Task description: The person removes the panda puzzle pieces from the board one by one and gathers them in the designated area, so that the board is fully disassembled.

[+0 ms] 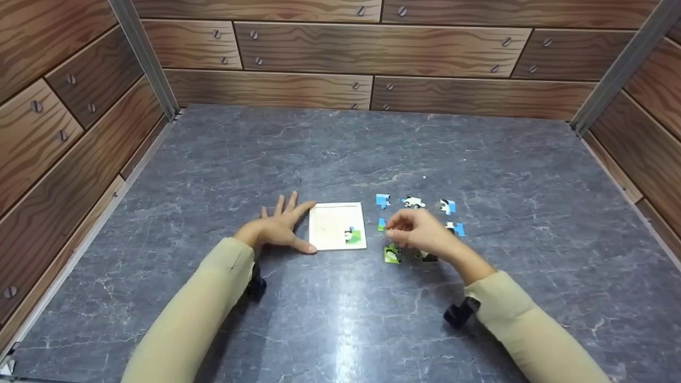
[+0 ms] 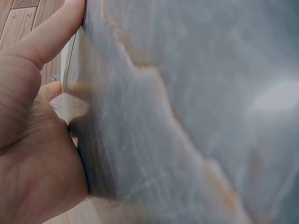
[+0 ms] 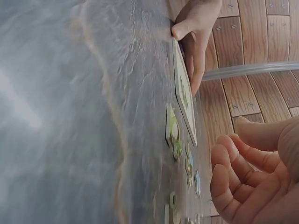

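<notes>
A white square puzzle tray (image 1: 325, 226) lies on the table with one green-and-white puzzle piece (image 1: 354, 237) in its lower right corner. My left hand (image 1: 279, 226) is spread at the tray's left side, its thumb and forefinger touching the edge. My right hand (image 1: 423, 234) hovers over the loose pieces right of the tray, fingers loosely bent. In the right wrist view, nothing shows between its thumb and fingers (image 3: 226, 186). Nearest it are a blue-and-green piece (image 1: 381, 224), partly covered, and a green piece (image 1: 392, 254). A dark piece (image 1: 429, 257) is partly hidden below the hand.
More loose jigsaw pieces lie farther back: a blue piece (image 1: 382, 200), a white-and-black piece (image 1: 413, 202) and a blue-and-white piece (image 1: 448, 206). Another blue piece (image 1: 457, 229) sits right of my hand. Wood-patterned walls (image 1: 383, 50) enclose the grey marbled table (image 1: 298, 143).
</notes>
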`<state>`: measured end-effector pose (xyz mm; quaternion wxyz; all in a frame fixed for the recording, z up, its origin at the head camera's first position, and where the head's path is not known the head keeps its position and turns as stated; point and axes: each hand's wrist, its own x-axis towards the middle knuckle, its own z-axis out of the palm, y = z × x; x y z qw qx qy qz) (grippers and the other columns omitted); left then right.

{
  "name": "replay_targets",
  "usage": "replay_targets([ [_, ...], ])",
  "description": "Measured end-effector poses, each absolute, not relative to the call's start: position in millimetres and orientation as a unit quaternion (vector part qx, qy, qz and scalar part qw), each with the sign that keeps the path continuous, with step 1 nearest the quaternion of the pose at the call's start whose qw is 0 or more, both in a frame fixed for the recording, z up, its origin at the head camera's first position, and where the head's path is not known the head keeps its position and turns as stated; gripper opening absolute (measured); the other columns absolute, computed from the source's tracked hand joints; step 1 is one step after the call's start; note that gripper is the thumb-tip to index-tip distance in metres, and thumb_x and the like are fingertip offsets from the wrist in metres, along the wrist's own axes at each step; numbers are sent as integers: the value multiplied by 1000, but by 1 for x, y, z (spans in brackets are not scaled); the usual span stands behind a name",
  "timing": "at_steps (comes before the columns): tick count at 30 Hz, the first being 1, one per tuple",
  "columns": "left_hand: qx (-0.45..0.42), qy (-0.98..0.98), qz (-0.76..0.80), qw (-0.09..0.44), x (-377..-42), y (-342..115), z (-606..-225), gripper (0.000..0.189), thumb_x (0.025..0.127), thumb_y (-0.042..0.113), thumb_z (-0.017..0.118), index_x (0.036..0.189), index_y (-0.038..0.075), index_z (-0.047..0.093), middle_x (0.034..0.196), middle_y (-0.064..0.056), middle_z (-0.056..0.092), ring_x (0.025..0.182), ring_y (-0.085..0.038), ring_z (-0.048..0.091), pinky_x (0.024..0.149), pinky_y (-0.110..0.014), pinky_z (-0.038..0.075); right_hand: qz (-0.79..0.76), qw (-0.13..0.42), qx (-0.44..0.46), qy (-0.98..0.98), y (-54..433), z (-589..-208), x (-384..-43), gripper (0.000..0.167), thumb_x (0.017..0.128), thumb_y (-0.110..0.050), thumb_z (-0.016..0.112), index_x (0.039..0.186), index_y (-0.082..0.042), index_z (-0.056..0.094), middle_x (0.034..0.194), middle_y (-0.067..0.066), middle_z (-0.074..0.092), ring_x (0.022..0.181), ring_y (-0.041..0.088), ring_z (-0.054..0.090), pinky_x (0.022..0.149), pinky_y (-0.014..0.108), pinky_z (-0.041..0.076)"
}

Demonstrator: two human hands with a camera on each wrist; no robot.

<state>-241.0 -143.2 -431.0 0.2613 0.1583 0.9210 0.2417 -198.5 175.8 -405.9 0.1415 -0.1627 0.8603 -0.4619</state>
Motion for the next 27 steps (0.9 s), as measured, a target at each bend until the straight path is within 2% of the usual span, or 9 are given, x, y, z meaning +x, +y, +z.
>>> replay_targets([
  [7,153,921,245,261,-240,-144,-432,111,63,62,74,149,40,7,151,-8,-24,134,-30,-27,99,-61,-19,-459,152,-172,858,160,-408,-208,17,85,-7,66,97,3,63,80,8,61,63,18,55,59,34,50],
  [20,157,923,238,258,-243,-143,-431,110,63,62,74,148,41,7,151,-7,-23,134,-30,-26,99,-61,-18,-445,155,-196,860,130,-417,-225,19,82,-8,69,98,3,65,84,6,62,63,13,55,55,27,47],
  [27,150,922,241,261,-241,-143,-432,111,62,62,74,148,41,7,151,-7,-23,134,-30,-26,99,-61,-18,-439,172,-213,856,117,-423,-230,16,82,-3,65,96,5,65,80,5,62,59,10,52,53,23,45],
])
